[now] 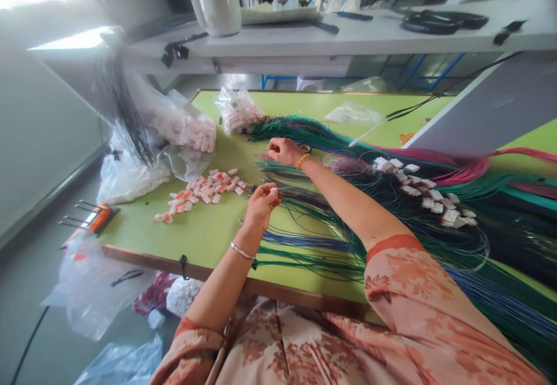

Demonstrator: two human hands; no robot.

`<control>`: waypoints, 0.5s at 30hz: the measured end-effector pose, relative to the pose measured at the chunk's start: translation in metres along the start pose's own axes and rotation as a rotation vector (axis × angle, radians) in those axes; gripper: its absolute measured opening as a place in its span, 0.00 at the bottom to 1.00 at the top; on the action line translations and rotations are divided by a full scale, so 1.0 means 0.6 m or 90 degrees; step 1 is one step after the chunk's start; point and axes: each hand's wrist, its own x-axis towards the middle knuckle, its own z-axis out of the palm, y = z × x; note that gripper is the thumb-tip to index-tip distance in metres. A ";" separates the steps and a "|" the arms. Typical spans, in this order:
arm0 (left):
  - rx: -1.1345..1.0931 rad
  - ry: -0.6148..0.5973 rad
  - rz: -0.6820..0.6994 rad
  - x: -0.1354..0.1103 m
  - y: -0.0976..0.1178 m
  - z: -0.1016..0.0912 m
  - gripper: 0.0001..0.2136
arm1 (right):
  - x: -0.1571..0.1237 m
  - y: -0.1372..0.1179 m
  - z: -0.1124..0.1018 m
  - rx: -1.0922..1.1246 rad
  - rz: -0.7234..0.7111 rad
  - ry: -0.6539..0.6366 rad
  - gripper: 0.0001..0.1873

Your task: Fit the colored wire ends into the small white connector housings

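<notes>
Small white plastic connector [273, 192] pinched by left hand [262, 204] | right hand's [285, 151] grip unclear | could be snagged — by loose green wires [285, 169]

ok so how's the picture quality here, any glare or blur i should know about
Head view: upper left corner blown out to white, glare on the left end of the white shelf; head view: fine detail smeared, so the fingertips of the left hand look soft; head view: dark wires at far right merge into shadow.
</notes>
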 end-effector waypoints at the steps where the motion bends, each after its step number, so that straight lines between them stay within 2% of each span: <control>1: -0.002 -0.003 -0.001 0.002 -0.001 0.000 0.12 | -0.003 -0.012 -0.001 0.040 -0.020 0.005 0.06; 4: -0.020 -0.005 -0.001 0.007 -0.002 -0.001 0.12 | -0.023 -0.036 -0.007 0.136 -0.054 0.020 0.06; 8: -0.054 -0.007 -0.017 0.018 -0.003 -0.001 0.11 | -0.075 -0.044 -0.022 0.239 -0.054 0.012 0.09; 15: -0.099 -0.039 -0.066 0.032 -0.003 0.010 0.10 | -0.169 -0.048 -0.038 0.247 -0.035 -0.012 0.07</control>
